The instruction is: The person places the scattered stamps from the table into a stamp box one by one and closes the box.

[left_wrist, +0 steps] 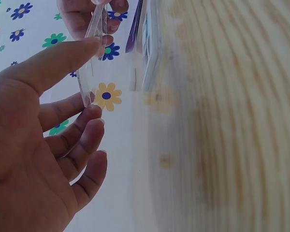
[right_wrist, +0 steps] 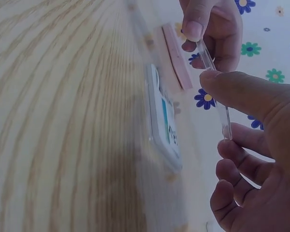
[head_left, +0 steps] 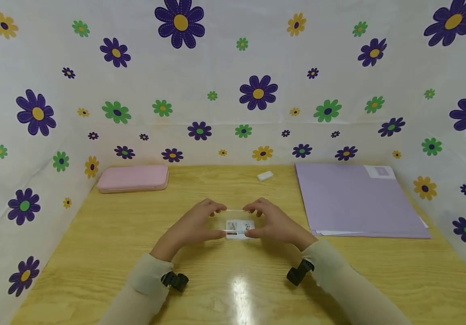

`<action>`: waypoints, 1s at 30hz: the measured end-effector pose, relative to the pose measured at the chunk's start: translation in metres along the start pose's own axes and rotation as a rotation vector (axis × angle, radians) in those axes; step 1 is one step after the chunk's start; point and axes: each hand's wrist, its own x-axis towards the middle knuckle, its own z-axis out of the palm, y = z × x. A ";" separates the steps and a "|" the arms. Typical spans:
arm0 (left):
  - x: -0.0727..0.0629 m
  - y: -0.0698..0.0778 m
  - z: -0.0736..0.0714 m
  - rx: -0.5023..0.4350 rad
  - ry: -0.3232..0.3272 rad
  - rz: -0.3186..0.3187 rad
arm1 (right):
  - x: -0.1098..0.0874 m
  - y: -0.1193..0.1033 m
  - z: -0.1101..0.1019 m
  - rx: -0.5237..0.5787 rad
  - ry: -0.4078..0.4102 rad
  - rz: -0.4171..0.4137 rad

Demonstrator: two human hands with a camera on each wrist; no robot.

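A clear, flat plastic lid point(left_wrist: 89, 79) is held level between both hands, a little above the table. My left hand point(head_left: 194, 224) pinches its left end, thumb on the near edge and fingers at the far edge. On the opposite end, my right hand point(head_left: 278, 224) grips it the same way. Below the lid, apart from it, lies a thin white stack point(right_wrist: 165, 118) with small printed pictures, which looks like cards in a shallow clear case. Through the lid, the printed stack point(head_left: 239, 228) shows in the head view. The outer fingers of each hand hang free.
On the wooden table point(head_left: 233, 266), a pink zip pencil case point(head_left: 133, 178) lies at the back left. A white eraser point(head_left: 265, 176) sits at the back, right of centre. A purple folder point(head_left: 351, 198) with papers inside lies at the right. Flower-printed cloth point(head_left: 216, 67) walls three sides.
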 end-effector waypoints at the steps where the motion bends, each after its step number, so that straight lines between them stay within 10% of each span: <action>1: 0.001 0.000 0.001 0.002 -0.013 0.003 | -0.001 0.001 0.000 0.000 -0.004 0.005; 30: 0.014 -0.001 0.021 0.058 -0.097 -0.039 | -0.006 0.018 0.007 -0.054 -0.067 0.025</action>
